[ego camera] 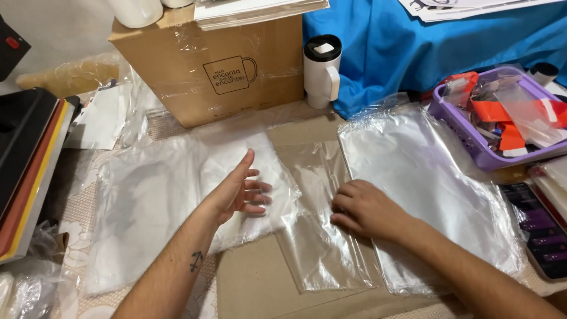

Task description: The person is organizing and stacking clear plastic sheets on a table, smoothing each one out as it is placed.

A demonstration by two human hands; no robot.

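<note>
Worktop: brown cardboard sheet (254, 283) under my hands; a cardboard box (207, 65) stands at the far edge, a white travel mug (322, 71) just beside it; blue cloth (425, 41) behind.

Bag stack: a pile of clear plastic bags (437, 177) lies flat to my right, near a purple basket (472, 147) of orange and white scraps.

White bag: a cloudy, crinkled bag (153, 201) lies flat to my left; soft and limp by the look of it.

Single bag: one clear plastic bag (322, 236) lies flat on the cardboard between the white bag and the stack; I judge it very light, thin, floppy and slippery; it should cling and slide rather than lift; best taken at an edge or corner with a pinch, not from the flat middle.

Left hand: my left hand (239, 192) is held on edge above the white bag, thumb up; fingers open, slightly curled, holding nothing; forearm comes in from bottom left.

Right hand: my right hand (366, 210) rests palm down on the right edge of the single bag where it meets the stack; fingers bent and pressed on the plastic, pinning it, not closed around it.
</note>
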